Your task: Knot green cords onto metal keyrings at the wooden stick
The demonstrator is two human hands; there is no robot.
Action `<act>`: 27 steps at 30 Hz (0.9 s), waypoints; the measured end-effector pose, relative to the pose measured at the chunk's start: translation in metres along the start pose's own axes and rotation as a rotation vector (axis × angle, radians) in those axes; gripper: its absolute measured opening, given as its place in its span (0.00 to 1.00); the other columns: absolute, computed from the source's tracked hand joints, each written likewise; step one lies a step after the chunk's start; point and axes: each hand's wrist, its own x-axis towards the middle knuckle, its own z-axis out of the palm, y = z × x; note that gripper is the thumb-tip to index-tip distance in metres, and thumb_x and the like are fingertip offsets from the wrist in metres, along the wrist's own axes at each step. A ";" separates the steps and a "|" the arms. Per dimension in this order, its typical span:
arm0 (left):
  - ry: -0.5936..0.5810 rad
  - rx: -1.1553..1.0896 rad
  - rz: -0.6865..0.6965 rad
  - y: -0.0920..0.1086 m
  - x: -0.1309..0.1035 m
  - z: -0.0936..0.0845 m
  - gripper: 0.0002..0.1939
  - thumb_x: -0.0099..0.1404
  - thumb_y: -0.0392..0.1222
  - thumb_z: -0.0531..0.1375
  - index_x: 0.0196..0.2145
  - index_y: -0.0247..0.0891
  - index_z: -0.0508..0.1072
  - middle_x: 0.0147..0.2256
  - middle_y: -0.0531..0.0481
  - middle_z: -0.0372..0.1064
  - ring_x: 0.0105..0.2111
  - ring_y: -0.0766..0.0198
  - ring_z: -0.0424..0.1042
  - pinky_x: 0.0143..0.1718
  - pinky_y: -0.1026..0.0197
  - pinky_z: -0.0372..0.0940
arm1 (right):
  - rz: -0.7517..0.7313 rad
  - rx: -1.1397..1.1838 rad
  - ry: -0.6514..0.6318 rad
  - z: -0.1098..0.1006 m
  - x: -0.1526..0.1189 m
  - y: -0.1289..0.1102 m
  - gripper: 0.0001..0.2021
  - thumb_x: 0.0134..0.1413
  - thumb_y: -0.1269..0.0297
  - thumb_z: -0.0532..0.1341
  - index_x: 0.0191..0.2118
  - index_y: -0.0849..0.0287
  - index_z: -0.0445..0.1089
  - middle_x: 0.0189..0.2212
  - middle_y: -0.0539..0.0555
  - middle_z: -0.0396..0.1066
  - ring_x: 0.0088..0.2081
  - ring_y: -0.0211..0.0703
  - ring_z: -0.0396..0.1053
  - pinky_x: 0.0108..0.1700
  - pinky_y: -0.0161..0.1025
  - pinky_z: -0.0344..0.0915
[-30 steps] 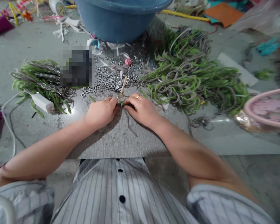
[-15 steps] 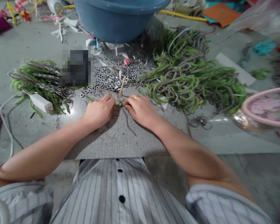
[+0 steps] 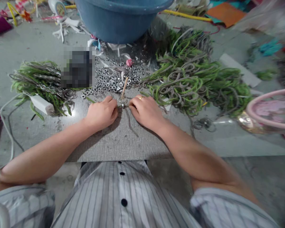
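Observation:
My left hand (image 3: 103, 112) and my right hand (image 3: 146, 110) rest on the grey board, a small gap apart. Fingers of both are closed on a thin grey-green cord (image 3: 130, 123), whose loose end trails toward me between them. A small metal nut (image 3: 123, 105) sits on the cord in the gap, with a thin ring just behind it. A wooden stick (image 3: 124, 87) stands up from the board behind the ring. Many loose metal nuts (image 3: 105, 79) lie beyond my hands.
A blue basin (image 3: 123, 25) stands at the back. Green and grey cords (image 3: 187, 72) are heaped on the right. A bundle of cords with chains (image 3: 35, 79) lies left, beside a white block (image 3: 42, 105). A pink-rimmed object (image 3: 254, 101) is at far right.
My right hand has shifted slightly right, widening the gap between my hands. The nut and ring between them now show more clearly. My left hand has barely moved.

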 end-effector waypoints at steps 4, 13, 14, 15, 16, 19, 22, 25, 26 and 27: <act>0.006 -0.013 0.004 0.002 0.000 0.001 0.16 0.70 0.50 0.50 0.42 0.35 0.70 0.41 0.44 0.71 0.35 0.55 0.74 0.26 0.61 0.58 | -0.018 0.064 0.090 0.006 0.001 0.003 0.07 0.59 0.71 0.53 0.34 0.60 0.69 0.35 0.60 0.72 0.38 0.50 0.68 0.39 0.43 0.56; -0.002 0.001 0.017 0.000 0.000 0.006 0.14 0.71 0.44 0.49 0.43 0.36 0.71 0.41 0.45 0.72 0.34 0.57 0.75 0.25 0.62 0.57 | -0.021 0.188 0.114 0.006 -0.003 0.002 0.09 0.57 0.73 0.52 0.38 0.57 0.67 0.30 0.52 0.74 0.32 0.44 0.69 0.41 0.41 0.55; 0.001 0.002 0.020 0.000 0.000 0.006 0.14 0.72 0.44 0.48 0.43 0.36 0.71 0.41 0.45 0.71 0.34 0.57 0.75 0.24 0.62 0.56 | -0.038 0.179 0.106 0.005 -0.003 0.001 0.09 0.56 0.74 0.52 0.37 0.57 0.68 0.30 0.52 0.75 0.33 0.44 0.69 0.41 0.41 0.54; 0.006 0.005 0.024 0.001 -0.001 0.006 0.14 0.72 0.43 0.48 0.43 0.36 0.70 0.42 0.44 0.71 0.34 0.57 0.75 0.24 0.62 0.56 | -0.054 0.167 0.095 0.005 -0.003 0.001 0.10 0.55 0.75 0.52 0.35 0.57 0.68 0.31 0.53 0.75 0.34 0.44 0.70 0.41 0.41 0.54; 0.009 0.009 0.026 0.001 -0.001 0.006 0.14 0.71 0.42 0.48 0.43 0.36 0.70 0.42 0.44 0.71 0.34 0.58 0.75 0.23 0.62 0.55 | -0.066 0.154 0.084 0.004 -0.004 0.000 0.10 0.55 0.75 0.52 0.33 0.57 0.69 0.32 0.53 0.75 0.35 0.45 0.70 0.41 0.42 0.53; 0.011 0.021 0.014 0.001 -0.001 0.005 0.13 0.71 0.39 0.48 0.43 0.36 0.70 0.41 0.44 0.72 0.33 0.58 0.75 0.23 0.62 0.55 | -0.064 0.113 0.084 0.002 -0.005 -0.001 0.10 0.55 0.74 0.53 0.32 0.58 0.70 0.34 0.55 0.76 0.38 0.46 0.71 0.41 0.43 0.53; -0.009 0.006 0.003 0.000 0.000 0.005 0.13 0.71 0.38 0.47 0.44 0.36 0.69 0.39 0.44 0.74 0.33 0.57 0.75 0.26 0.61 0.57 | -0.057 0.085 0.102 0.002 -0.005 0.000 0.08 0.58 0.66 0.56 0.35 0.59 0.72 0.37 0.57 0.75 0.39 0.49 0.70 0.41 0.44 0.53; -0.042 -0.026 -0.015 -0.001 0.001 0.005 0.12 0.71 0.39 0.48 0.45 0.36 0.69 0.37 0.43 0.76 0.34 0.57 0.75 0.29 0.61 0.59 | -0.067 0.080 0.074 0.004 -0.004 0.001 0.10 0.59 0.59 0.58 0.37 0.60 0.72 0.36 0.58 0.74 0.40 0.50 0.70 0.41 0.44 0.54; -0.047 -0.034 -0.024 -0.001 0.001 0.006 0.12 0.71 0.40 0.48 0.45 0.36 0.69 0.37 0.43 0.76 0.34 0.57 0.75 0.30 0.61 0.60 | -0.066 0.076 0.061 0.004 -0.004 0.001 0.09 0.59 0.60 0.58 0.36 0.60 0.71 0.36 0.58 0.74 0.39 0.50 0.70 0.41 0.44 0.54; -0.048 -0.039 -0.032 -0.002 0.002 0.006 0.12 0.71 0.41 0.48 0.45 0.36 0.69 0.37 0.43 0.76 0.34 0.57 0.75 0.30 0.61 0.60 | -0.062 0.072 0.048 0.004 -0.004 0.001 0.08 0.60 0.62 0.57 0.36 0.60 0.71 0.36 0.58 0.74 0.39 0.50 0.70 0.41 0.44 0.54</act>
